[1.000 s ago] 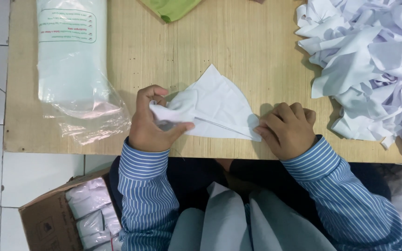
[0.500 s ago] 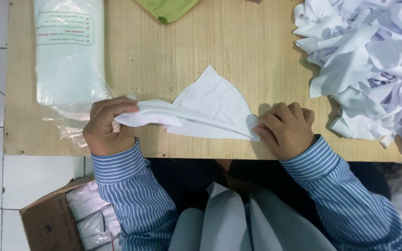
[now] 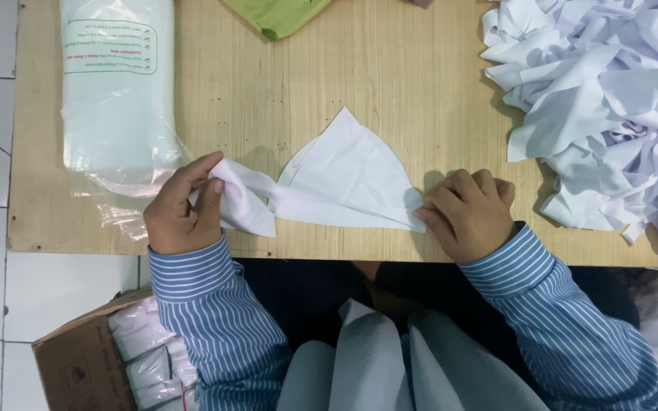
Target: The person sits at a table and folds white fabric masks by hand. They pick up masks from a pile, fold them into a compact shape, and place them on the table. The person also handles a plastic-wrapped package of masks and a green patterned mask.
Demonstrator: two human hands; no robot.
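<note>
A white cloth [image 3: 348, 171], folded into a fan-like triangle, lies on the wooden table [image 3: 390, 68] near its front edge. My left hand [image 3: 180, 209] grips the cloth's left end, bunched and pulled out sideways. The right corner of the cloth is pinned to the table under the closed fingers of my right hand [image 3: 466, 213]. Both sleeves are blue with white stripes.
A clear plastic bag of white goods [image 3: 116, 91] lies at the table's left. A heap of white cloths [image 3: 611, 99] fills the right side. A green cloth [image 3: 279, 15] sits at the far edge. A cardboard box of packed white items [image 3: 100, 358] stands on the tiled floor at lower left.
My left hand has pulled the cloth's left end out to the left, then come slightly back right. My right hand has stayed on the right corner.
</note>
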